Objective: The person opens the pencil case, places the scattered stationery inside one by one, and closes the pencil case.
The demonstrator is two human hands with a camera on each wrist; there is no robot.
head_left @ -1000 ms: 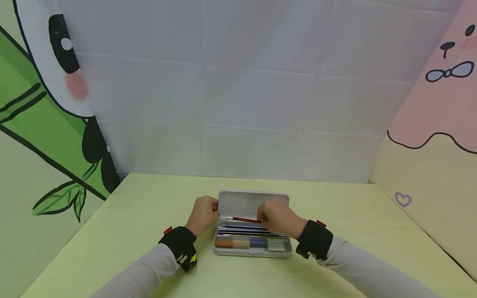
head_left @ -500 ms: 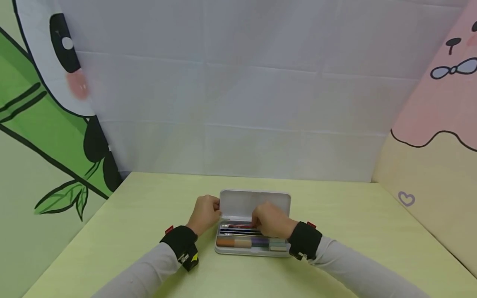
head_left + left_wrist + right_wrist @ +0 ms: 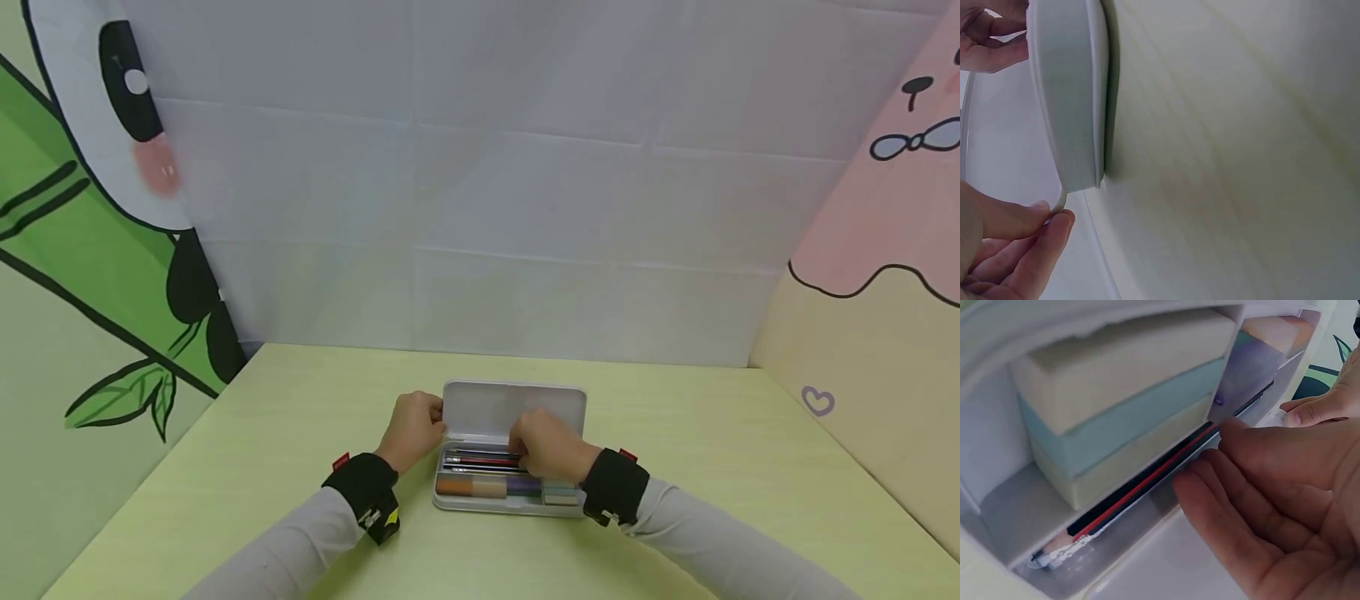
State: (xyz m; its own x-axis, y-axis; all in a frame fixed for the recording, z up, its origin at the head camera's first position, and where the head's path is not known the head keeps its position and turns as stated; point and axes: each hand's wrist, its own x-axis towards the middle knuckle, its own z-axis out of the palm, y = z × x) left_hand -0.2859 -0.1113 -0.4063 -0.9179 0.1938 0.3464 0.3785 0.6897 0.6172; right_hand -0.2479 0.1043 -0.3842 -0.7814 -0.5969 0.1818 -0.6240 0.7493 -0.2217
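An open pale pencil case (image 3: 442,503) lies on the table with its lid (image 3: 476,408) raised at the back. At the lid's left edge, my left hand (image 3: 412,432) pinches the rim between thumb and fingers, as the left wrist view shows at the lid edge (image 3: 1060,203). My right hand (image 3: 551,448) is over the pencils (image 3: 480,461) in the rear compartment. In the right wrist view, its loosely bent fingers (image 3: 1210,494) are at the red-striped pencil (image 3: 1147,481), with nothing visible between them and the thumb.
The front compartment holds an orange, peach and purple row (image 3: 487,487) and a layered cream-and-blue block (image 3: 1129,394) at its right end. A pale yellow table (image 3: 300,417) meets a white sheet (image 3: 480,208) behind. Painted walls stand at both sides.
My right hand has moved slightly left and down, and the red pencil has gone from the lid edge into the rear compartment. The left hand keeps its hold on the lid.
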